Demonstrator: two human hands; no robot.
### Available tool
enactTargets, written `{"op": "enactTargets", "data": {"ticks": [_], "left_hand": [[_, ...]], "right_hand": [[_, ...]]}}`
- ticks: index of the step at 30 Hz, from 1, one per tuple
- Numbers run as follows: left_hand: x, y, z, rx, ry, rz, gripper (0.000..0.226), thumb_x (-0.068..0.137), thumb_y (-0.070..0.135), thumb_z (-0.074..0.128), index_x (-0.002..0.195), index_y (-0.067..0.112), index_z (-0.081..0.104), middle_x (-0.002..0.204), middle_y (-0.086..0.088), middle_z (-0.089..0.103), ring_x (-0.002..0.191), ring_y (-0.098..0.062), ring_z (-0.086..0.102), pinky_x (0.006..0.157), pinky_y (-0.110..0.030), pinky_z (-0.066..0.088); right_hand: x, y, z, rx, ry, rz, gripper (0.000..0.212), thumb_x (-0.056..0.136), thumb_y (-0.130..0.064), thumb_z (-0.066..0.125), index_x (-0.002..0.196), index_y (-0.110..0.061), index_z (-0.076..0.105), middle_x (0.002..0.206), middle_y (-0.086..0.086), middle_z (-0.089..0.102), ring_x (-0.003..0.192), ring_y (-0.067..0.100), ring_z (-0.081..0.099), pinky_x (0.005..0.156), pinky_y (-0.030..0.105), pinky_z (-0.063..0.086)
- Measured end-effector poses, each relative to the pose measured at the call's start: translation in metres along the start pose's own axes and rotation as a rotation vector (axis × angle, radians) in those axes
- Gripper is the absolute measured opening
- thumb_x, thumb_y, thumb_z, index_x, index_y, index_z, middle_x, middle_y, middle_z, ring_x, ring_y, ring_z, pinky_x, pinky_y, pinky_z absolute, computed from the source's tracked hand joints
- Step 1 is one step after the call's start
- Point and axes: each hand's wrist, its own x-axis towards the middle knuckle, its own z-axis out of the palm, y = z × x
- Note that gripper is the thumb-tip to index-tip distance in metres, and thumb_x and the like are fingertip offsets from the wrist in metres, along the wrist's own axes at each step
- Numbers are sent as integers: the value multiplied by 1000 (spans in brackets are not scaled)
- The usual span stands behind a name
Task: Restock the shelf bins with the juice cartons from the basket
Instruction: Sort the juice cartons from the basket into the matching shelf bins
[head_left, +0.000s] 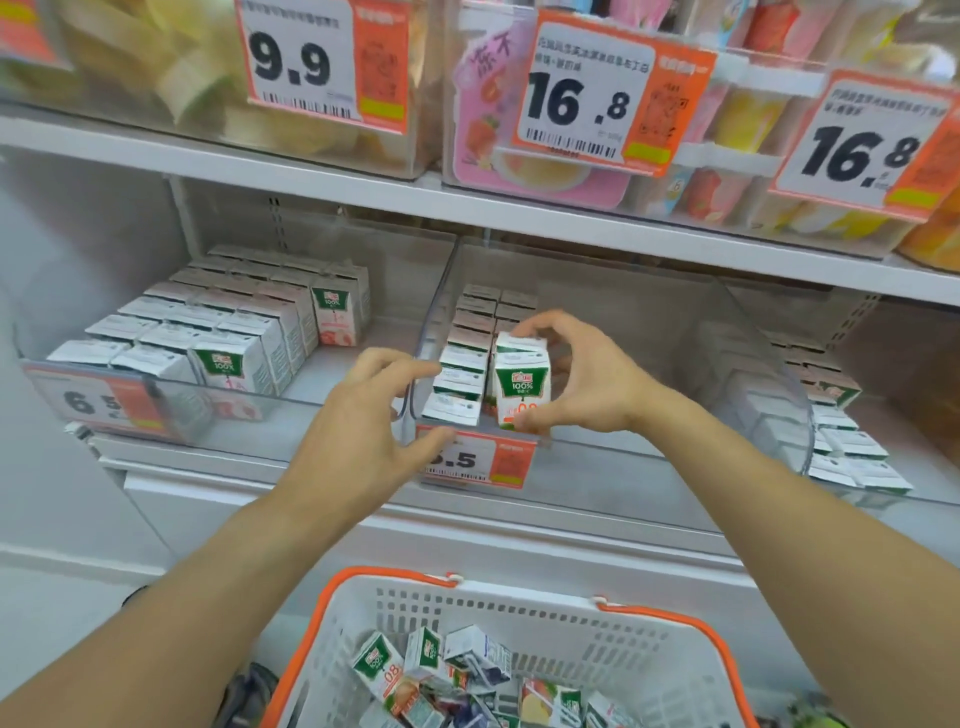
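Gripping a juice carton (522, 382), right hand (587, 379) fingers clamp it; left hand (363, 421) fingers spread.

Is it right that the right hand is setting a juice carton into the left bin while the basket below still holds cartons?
Not quite. In the head view the right hand holds the juice carton at the front of the middle bin, not the left one. The basket below does still hold cartons.
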Motion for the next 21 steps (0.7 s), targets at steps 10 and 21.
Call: {"op": "enactTargets", "data": {"ticks": [10,21], "left_hand": [[-2,-6,1,-36,17,17,47,77,30,82,121,28,65,117,16,51,98,20,47,79,1,38],[-1,-2,2,-37,26,-8,45,76,29,83,118,28,65,116,15,52,95,17,49,76,1,38]], "right_hand": [[6,8,15,-522,5,-61,75,59,-44,92,125,-32,58,122,-6,49,100,9,52,90,27,46],[0,-11,8,-102,-10,273,60,63,-31,94,113,-19,64,114,1,60,64,20,75,68,37,63]]}}
